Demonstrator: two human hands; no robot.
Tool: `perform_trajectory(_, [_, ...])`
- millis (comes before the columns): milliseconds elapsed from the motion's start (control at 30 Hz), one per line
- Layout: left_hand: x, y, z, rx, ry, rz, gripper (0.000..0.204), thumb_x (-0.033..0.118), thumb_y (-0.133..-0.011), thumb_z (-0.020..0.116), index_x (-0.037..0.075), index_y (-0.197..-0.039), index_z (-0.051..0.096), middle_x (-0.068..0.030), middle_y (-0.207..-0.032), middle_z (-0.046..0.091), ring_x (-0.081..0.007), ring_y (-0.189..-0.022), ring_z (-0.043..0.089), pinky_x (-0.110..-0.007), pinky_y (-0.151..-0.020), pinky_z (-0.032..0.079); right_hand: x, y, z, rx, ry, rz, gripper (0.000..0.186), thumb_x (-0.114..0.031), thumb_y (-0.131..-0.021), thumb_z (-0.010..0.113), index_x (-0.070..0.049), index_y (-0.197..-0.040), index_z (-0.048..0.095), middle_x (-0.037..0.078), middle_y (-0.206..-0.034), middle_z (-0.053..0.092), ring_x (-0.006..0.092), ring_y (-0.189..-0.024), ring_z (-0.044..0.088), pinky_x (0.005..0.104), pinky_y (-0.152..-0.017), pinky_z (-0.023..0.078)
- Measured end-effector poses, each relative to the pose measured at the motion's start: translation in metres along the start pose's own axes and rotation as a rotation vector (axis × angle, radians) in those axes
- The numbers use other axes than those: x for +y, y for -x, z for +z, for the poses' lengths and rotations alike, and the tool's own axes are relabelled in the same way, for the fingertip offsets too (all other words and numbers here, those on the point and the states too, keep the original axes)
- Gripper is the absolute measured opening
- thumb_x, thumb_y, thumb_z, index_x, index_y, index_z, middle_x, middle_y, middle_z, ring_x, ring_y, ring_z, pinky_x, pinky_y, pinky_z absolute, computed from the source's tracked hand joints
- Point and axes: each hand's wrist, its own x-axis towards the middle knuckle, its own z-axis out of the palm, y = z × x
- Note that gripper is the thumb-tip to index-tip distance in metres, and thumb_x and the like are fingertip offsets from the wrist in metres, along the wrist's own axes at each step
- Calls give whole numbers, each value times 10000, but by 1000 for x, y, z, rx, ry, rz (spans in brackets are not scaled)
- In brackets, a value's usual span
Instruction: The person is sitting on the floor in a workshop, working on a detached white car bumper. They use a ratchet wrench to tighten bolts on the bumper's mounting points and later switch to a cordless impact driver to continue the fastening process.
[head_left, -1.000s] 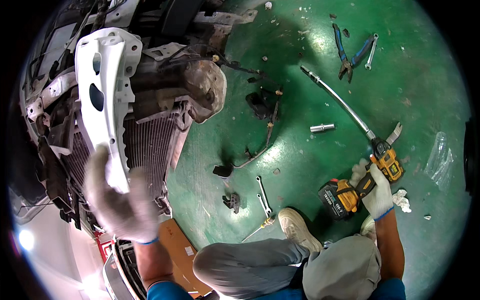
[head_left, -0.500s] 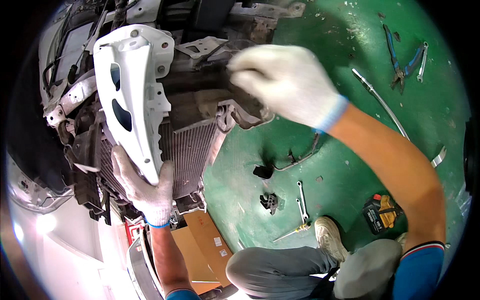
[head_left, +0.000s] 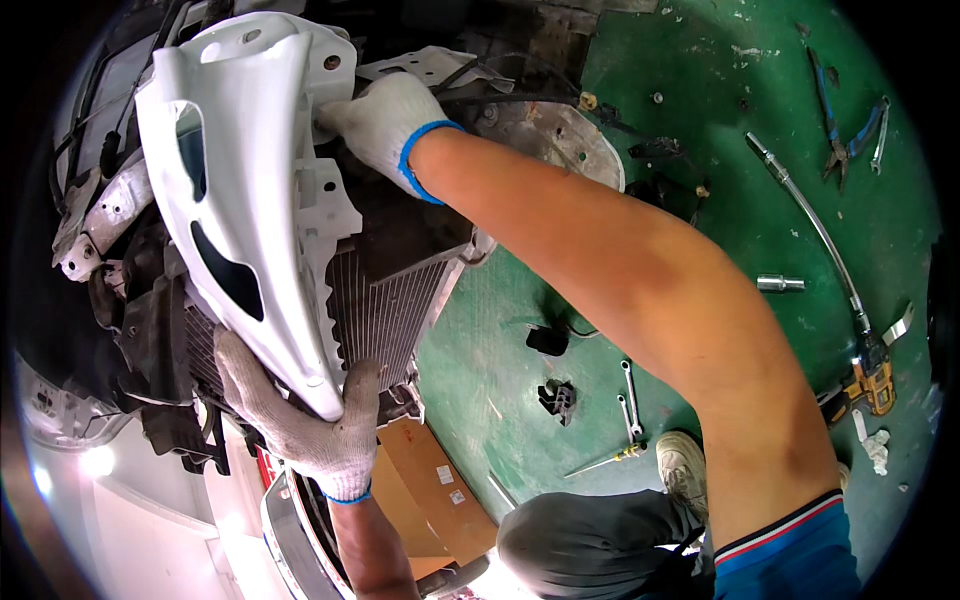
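A white painted metal bracket (head_left: 265, 230), long and tapering with two oval openings, stands over the front end of a car. My left hand (head_left: 310, 435), in a white knit glove, holds its narrow lower tip between thumb and fingers. Also gloved, my right hand (head_left: 385, 130) is at the bracket's upper right edge, below a bolt hole, its fingers drawn together. The fingertips are partly hidden at the flange, so I cannot see what they pinch. Behind the bracket's lower part is a finned radiator (head_left: 385, 315).
On the green floor (head_left: 490, 330) to the right lie pliers (head_left: 838, 140), wrenches (head_left: 630, 400), a screwdriver (head_left: 625, 452), a socket (head_left: 780, 284), and a yellow-black power tool (head_left: 870, 380) with a long extension. A cardboard box (head_left: 440, 490) sits below the radiator. Dark car parts crowd the left.
My right hand has moved left from over the floor to the bracket's upper right edge. My left hand remains on the lower tip. The view has shifted, and the bracket looks larger.
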Motion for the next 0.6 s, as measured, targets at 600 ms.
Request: perform_trajectory(600, [-4,0,0,4,-84,-12,1078,431,-692,828,5,-1576,384,-220,-1534,482,-397,-1392,498,-521,-1142,430,-9,-3,19,12,263,-115,290,-265,-905,676,-45,-1080,749,153,-963,767,310,-910,748,372,-734,582])
